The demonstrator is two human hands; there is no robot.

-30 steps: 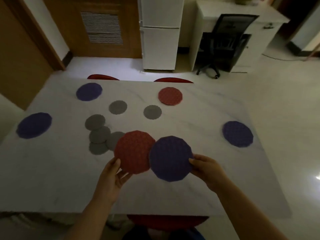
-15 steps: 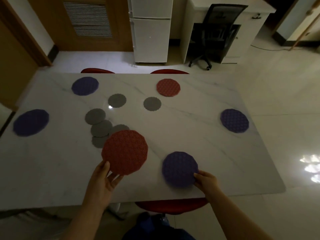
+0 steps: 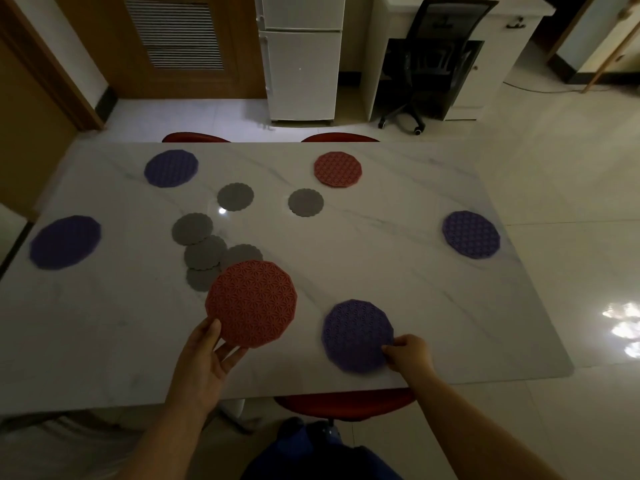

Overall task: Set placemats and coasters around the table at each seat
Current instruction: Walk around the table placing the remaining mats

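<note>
White marble table (image 3: 346, 258) fills the frame, set on a pale tiled floor; a white fridge (image 3: 301, 57) stands at 12 o'clock beyond it, and a black office chair (image 3: 436, 57) sits under a white desk at 1 o'clock

Left hand (image 3: 207, 358): forearm enters from 7 o'clock, palm turned up and partly open. Thumb lies on top of the near edge of the red placemat (image 3: 252, 303), fingers spread beneath it. The mat is pinched at its 7 o'clock edge and appears raised off the table, covering part of the grey coasters behind it.

Right hand (image 3: 408, 351): forearm enters from 5 o'clock, fingers curled. Fingertips grip the 4 o'clock edge of the near purple placemat (image 3: 356, 336), which lies at or just above the table near the front edge; contact with the surface cannot be confirmed. A red chair seat (image 3: 343, 405) shows below the table edge at this position.

Grey coasters:
- Cluster of four overlapping coasters (image 3: 202, 251) at 11 o'clock from the red mat.
- Two separate coasters further back, one (image 3: 235, 196) to the left and one (image 3: 305, 202) to the right.

Other placemats on the table:
- Purple mat (image 3: 65, 242), far left edge.
- Purple mat (image 3: 171, 168), back left.
- Red mat (image 3: 338, 169), back centre.
- Purple mat (image 3: 471, 234), right edge.

Two red chair backs show past the far edge
</note>
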